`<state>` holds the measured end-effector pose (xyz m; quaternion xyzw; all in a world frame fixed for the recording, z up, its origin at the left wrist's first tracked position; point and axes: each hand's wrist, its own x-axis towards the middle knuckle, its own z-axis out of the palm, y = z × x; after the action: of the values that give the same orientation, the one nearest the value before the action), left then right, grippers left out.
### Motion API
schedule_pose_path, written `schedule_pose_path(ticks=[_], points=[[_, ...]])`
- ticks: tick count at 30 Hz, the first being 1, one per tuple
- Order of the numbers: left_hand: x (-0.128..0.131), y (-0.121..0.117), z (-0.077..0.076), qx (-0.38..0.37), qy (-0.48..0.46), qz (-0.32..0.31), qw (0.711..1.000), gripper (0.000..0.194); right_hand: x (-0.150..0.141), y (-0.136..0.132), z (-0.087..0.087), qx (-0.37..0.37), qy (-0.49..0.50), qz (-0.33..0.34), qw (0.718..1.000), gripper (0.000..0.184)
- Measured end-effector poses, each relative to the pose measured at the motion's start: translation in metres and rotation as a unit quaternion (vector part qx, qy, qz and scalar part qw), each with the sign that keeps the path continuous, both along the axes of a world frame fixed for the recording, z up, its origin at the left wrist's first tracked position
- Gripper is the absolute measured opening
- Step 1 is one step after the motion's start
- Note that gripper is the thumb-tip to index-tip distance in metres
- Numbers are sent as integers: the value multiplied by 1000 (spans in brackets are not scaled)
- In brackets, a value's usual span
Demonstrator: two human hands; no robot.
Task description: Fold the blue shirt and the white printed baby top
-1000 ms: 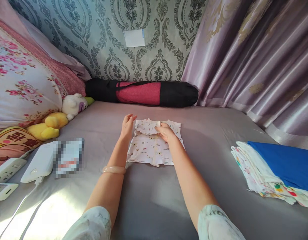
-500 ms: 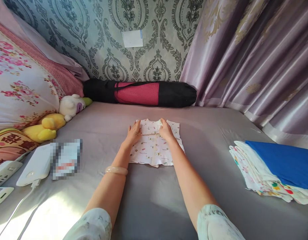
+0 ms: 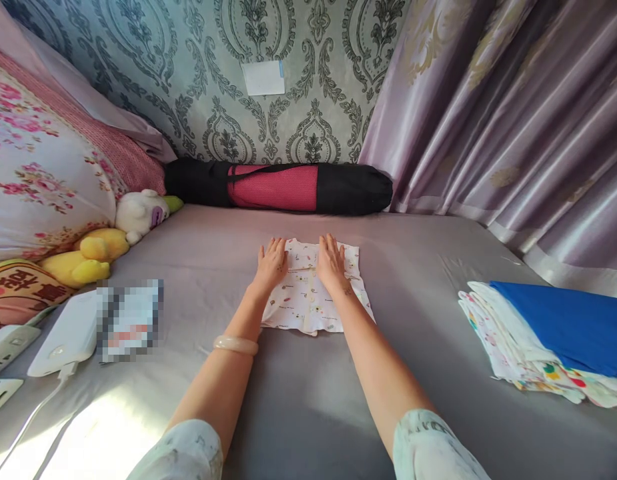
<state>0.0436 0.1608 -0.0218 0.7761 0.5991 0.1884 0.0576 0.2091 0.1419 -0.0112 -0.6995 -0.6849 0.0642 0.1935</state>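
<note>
The left hand (image 3: 272, 262) lies flat, fingers spread, on the left edge of a white, small-patterned fabric garment (image 3: 303, 297) on a grey bed sheet (image 3: 413, 280) — the right hand (image 3: 331, 262), likewise spread, rests right of the garment's middle; farther right sits a folded, blue-topped cloth stack (image 3: 553, 333).

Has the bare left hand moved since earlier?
Yes: the left hand moved right relative to the long black-and-red bag, onto the white printed garment.

The white cloth (image 3: 302, 303) lies flat over there on the grey sheet (image 3: 418, 333), small coloured prints scattered across it. A fold edge crosses its upper part, a yellowish strip runs down its middle, and its near edge ripples slightly.
</note>
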Motion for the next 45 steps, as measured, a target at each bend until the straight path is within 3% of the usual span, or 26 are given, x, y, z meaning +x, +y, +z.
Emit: schedule_pose_path(ticks=[4, 7, 14, 24, 29, 33, 45], points=[[19, -6, 3, 17, 56, -50, 997, 51, -10, -4, -3, 19, -27, 84, 996, 51], [22, -8, -2, -15, 86, -47, 995, 52, -15, -6, -7, 0, -35, 105, 994, 51], [17, -9, -1, -91, 95, -11, 991, 55, -18, -7, -12, -48, -54, 76, 994, 53], [16, -7, -3, -45, 97, -18, 994, 51, -17, -5, -12, -54, -44, 67, 995, 54], [10, -2, -6, -14, 102, 17, 995, 56, -10, -1, -12, -21, -42, -2, 999, 56], [5, 1, -10, -58, 96, 27, 993, 61, -3, 1, -15, -52, -38, -53, 997, 59], [3, 3, -12, -76, 73, 32, 994, 61, 0, 3, -14, -99, -33, -48, 993, 60]])
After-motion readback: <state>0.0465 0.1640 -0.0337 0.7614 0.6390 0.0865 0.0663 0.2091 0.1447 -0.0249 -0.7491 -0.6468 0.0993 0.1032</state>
